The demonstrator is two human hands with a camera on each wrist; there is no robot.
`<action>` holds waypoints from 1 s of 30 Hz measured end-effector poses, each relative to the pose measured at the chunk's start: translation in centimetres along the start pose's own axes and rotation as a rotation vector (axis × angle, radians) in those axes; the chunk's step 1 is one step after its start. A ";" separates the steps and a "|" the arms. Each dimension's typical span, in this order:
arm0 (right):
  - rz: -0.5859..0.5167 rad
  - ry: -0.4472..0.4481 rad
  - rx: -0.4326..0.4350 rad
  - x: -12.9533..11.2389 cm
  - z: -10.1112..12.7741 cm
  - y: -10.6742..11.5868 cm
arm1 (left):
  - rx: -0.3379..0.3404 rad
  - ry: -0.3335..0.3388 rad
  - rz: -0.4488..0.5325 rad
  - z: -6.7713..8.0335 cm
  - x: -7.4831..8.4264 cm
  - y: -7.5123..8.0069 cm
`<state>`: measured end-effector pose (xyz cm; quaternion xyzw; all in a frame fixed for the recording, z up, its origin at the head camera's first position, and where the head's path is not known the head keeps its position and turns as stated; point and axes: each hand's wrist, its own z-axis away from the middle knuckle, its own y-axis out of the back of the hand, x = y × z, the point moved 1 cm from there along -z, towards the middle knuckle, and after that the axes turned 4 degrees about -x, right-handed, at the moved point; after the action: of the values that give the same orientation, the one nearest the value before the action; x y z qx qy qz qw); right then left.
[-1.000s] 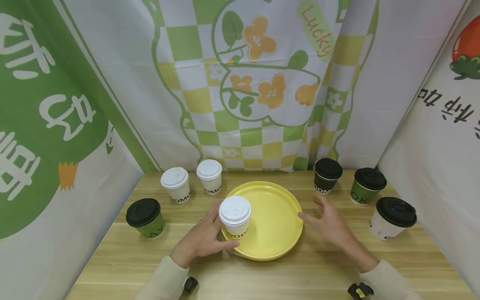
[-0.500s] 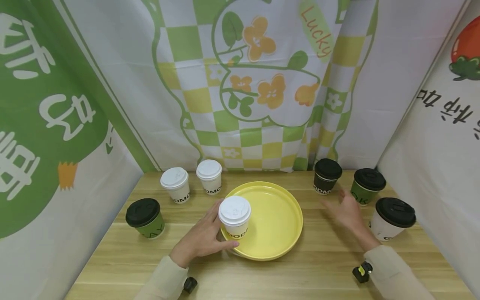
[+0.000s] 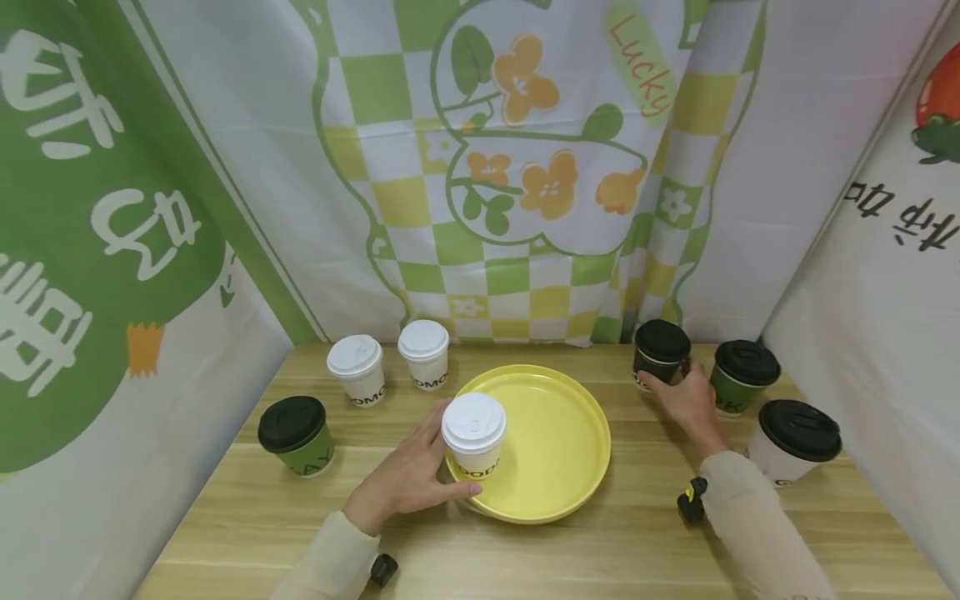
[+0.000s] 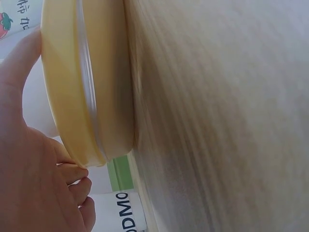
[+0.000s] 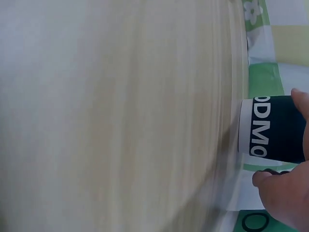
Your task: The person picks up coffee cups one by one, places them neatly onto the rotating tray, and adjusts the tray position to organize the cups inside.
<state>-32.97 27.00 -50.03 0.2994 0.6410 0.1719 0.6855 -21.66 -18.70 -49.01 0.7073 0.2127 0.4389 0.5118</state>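
Note:
My left hand [image 3: 408, 471] holds the left rim of a round yellow plate [image 3: 555, 442]; its thumb and bent fingers lie along that edge in the left wrist view. A white-lidded paper coffee cup [image 3: 474, 433] stands upright on the plate's left side, beside this hand. My right hand [image 3: 686, 404] is at a black paper coffee cup [image 3: 658, 354] at the back right, its thumb on the near side and fingers round the right side. In the right wrist view the thumb lies against the black cup [image 5: 275, 128]; part of the cup is hidden by the hand.
A green cup [image 3: 742, 375] and a white cup with a black lid [image 3: 795, 442] stand close right of my right hand. Two white cups [image 3: 356, 371] stand at the back left, near another green cup [image 3: 296, 433]. A printed curtain [image 3: 517, 283] hangs behind the wooden table [image 3: 570, 554].
My right hand has moved from beside the plate's right rim to the black cup at the back right. The left hand stays at the plate. The head view has shifted slightly.

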 end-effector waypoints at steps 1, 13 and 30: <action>-0.008 -0.004 0.012 0.0 -0.2 -0.1 | -0.004 0.001 -0.002 0.0 0.0 0.0; -0.036 -0.030 0.114 -0.2 -0.3 -0.7 | -0.021 -0.014 0.020 -0.1 -0.3 0.1; -0.037 0.010 0.093 -0.4 0.5 -0.9 | -0.063 0.040 0.008 0.7 -0.7 1.3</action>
<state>-32.66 25.98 -50.30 0.3180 0.6572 0.1308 0.6708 -21.67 -20.11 -48.16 0.6828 0.2058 0.4614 0.5278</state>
